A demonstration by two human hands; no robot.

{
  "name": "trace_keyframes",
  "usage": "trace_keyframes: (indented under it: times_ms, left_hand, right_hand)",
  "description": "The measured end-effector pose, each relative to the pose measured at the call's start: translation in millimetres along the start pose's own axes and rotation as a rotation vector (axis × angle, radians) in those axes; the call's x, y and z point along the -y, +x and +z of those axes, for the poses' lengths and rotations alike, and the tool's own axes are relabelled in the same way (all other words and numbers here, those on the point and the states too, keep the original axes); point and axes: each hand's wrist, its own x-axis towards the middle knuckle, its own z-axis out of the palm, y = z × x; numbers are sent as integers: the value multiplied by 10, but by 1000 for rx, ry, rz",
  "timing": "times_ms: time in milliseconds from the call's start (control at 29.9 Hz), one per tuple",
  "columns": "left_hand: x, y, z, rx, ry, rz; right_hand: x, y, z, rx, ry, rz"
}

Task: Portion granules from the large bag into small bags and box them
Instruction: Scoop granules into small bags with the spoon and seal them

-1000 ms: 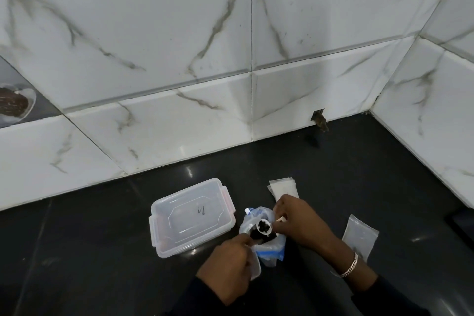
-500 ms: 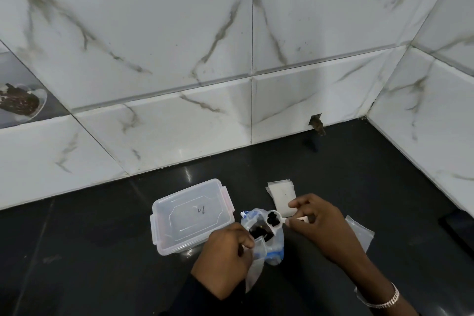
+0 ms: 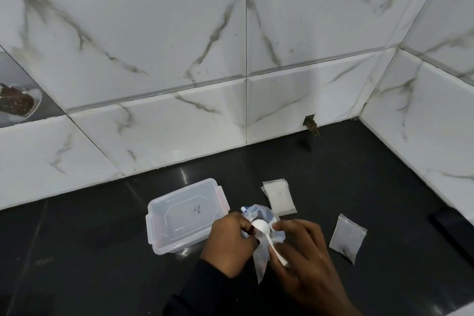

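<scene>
**White spoon over the big bag**

The white spoon [image 3: 260, 226] lies slanted over the big bag [image 3: 259, 211]. Its round end points up and left, away from the person, and its handle points down and right. The right hand [image 3: 305, 254] pinches the handle. The left hand [image 3: 228, 242] has curled fingers and grips a small clear bag [image 3: 261, 263] that hangs down beside the spoon. The big bag sits on the black counter [image 3: 359, 174], just beside a clear box [image 3: 179, 215]. The lid has a dark scribble that is too small to read. A pile of empty bags [image 3: 279, 197] lies behind, and a filled bag [image 3: 347, 237] with dark grains lies off to the right
</scene>
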Motion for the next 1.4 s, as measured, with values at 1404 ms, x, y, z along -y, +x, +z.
trace_keyframes:
  times_ms: [1404]
  left_hand:
    - [-409,112,-329,390,-642,398]
  right_hand:
    - [-282,444,-832,397,405,269]
